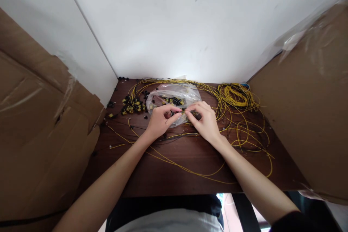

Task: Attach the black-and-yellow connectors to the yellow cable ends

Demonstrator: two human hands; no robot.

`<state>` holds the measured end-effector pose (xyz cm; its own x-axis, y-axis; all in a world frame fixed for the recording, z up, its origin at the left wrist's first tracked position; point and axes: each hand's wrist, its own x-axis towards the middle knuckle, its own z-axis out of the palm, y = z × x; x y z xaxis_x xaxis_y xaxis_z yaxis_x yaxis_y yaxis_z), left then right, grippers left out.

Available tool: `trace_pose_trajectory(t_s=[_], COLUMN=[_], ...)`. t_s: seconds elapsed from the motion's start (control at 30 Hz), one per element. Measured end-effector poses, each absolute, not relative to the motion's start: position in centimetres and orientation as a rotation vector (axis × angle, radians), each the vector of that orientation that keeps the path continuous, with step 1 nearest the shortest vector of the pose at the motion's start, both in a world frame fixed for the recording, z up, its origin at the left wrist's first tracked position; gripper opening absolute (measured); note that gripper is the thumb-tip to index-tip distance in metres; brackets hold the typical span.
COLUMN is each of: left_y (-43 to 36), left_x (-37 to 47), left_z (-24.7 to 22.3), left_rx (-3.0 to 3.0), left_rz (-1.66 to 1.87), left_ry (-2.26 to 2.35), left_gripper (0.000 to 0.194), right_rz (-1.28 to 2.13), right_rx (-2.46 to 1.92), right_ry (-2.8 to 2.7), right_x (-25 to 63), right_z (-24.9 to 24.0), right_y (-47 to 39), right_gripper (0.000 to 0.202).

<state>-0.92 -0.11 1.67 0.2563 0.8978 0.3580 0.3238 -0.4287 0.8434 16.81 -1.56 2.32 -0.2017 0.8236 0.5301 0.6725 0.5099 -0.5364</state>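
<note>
Over the middle of the dark table, my left hand (162, 119) is closed, with thumb and forefinger pinching something small. My right hand (203, 117) meets it fingertip to fingertip, its thumb and forefinger also pinched. What lies between the fingertips is too small to make out. Just behind and under the hands lies a clear plastic bag (191, 93) with small black and yellow parts (174, 100) in it. Thin black and yellow wires (187, 135) run across the table just in front of the hands.
Yellow and black connectors (135, 107) are heaped at the left. A coil of yellow wire (236, 95) sits at the back right, with loose loops in front. Cardboard panels (35, 116) (307, 108) flank the brown table (163, 179), and a white wall (174, 25) stands behind.
</note>
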Motion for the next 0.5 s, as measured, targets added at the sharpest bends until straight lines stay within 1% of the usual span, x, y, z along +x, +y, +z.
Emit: trace_pose_trajectory(t_s=[0.23,0.5], left_y=[0.04,0.07], left_x=[-0.95,-0.97], left_z=[1.44,1.18], left_rx=[1.877,1.868], left_rz=[1.138,1.102], left_ry=[1.163,1.142], left_gripper=[0.018,0.018], right_rz=[0.266,0.355], right_rx=[-1.22,-1.118], right_ry=[-1.862,-1.945], right_x=[17.0,16.63], right_z=[2.37,2.29], right_y=[-1.36,-1.59], right_gripper=[0.007,0.008])
